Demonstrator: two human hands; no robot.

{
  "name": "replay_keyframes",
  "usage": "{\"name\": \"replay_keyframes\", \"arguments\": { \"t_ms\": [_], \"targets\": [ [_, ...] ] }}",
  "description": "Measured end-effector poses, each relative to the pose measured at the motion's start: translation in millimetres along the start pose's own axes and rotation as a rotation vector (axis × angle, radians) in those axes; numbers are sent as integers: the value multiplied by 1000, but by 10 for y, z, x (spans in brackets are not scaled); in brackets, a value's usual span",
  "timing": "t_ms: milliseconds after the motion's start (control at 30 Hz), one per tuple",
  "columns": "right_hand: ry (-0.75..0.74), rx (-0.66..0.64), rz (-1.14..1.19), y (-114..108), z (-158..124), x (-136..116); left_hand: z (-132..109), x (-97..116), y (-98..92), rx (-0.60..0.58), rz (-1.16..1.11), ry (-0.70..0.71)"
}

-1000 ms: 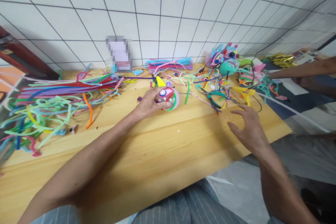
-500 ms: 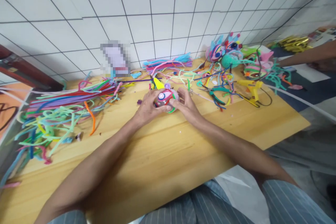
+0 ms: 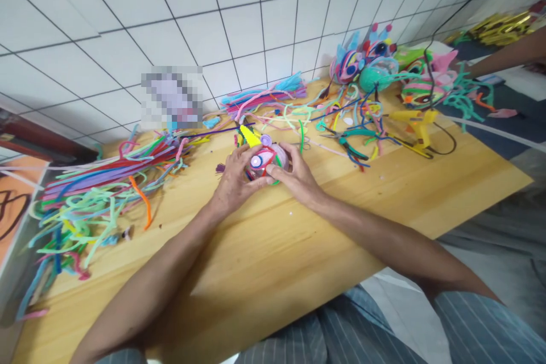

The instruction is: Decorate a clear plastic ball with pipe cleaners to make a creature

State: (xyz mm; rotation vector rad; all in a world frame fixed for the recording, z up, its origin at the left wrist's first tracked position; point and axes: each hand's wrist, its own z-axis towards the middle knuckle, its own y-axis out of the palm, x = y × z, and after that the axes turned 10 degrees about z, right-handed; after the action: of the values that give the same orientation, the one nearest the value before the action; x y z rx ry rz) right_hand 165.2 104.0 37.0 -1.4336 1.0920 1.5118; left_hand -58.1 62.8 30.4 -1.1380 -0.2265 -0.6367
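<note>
Between my two hands is a round, clear craft ball [image 3: 280, 157] trimmed with pipe cleaners, with a big pink-and-red eye [image 3: 263, 160] on its near side and a yellow cone [image 3: 251, 136] on top. My left hand [image 3: 235, 181] curls round its left side, thumb along the bottom. From the right, my right hand [image 3: 299, 177] grips it, its thumb pressed by the eye's red outline. A small purple coil sits beside the cone. The ball's underside and far side are hidden.
Loose pipe cleaners [image 3: 98, 205] heap at the left; another bundle [image 3: 264, 96] lies by the tiled wall. Pliers [image 3: 352, 142] and a yellow glue gun [image 3: 416, 125] lie to the right. Several decorated balls [image 3: 379, 71] stand at the back right, near another person's arm [image 3: 509, 57].
My view has shifted and tilted slightly. Both hands keep their hold on the ball, and the right thumb stays at the eye's edge.
</note>
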Motion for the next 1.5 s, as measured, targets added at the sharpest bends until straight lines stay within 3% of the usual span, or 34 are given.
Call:
{"name": "replay_keyframes", "arguments": {
  "t_ms": [233, 667, 1133, 1500],
  "targets": [
    [-26, 10, 22, 28, -28, 36, -3, -11, -16, -40, -18, -38],
    [-94, 68, -31, 84, 0, 60, -44, -27, 60, 71, 25, 25],
    [-116, 37, 59, 16, 10, 151, -36, 57, -56, -39, -74, -55],
    [-117, 34, 99, 19, 5, 173, -55, 58, 27, 58, -48, -12]
  ]
}}
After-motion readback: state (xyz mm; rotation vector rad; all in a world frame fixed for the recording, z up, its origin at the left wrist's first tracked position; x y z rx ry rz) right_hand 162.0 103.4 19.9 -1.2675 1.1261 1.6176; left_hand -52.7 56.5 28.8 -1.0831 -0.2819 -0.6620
